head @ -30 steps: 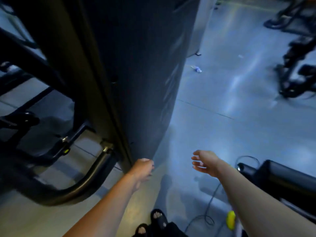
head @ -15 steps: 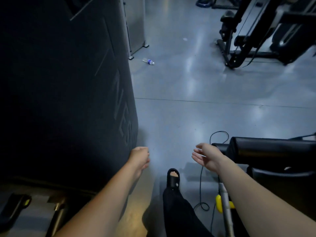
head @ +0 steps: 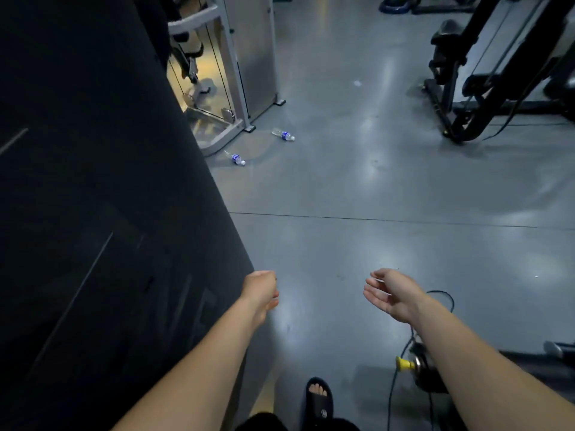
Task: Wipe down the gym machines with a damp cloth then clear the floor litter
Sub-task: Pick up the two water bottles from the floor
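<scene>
Two empty plastic bottles with blue labels lie on the grey floor ahead: the nearer bottle (head: 235, 158) beside the foot of a silver machine frame (head: 239, 88), the farther bottle (head: 283, 135) a little to its right. A small white scrap (head: 357, 83) lies farther off. My left hand (head: 260, 290) hangs beside the dark machine panel (head: 102, 213) with loosely curled fingers and nothing in it. My right hand (head: 387, 295) is held out, palm up, fingers relaxed and empty. No cloth is in view.
A black gym machine (head: 466, 88) stands at the back right. A black cable (head: 404, 353) and a yellow-knobbed machine part (head: 404, 365) lie at my right, near my sandalled foot (head: 319, 399). Open grey floor (head: 357, 197) stretches between me and the bottles.
The view has swung from the dark machine's frame to the open floor. A second bottle and the silver frame have come into sight. Both hands stay empty in front of me.
</scene>
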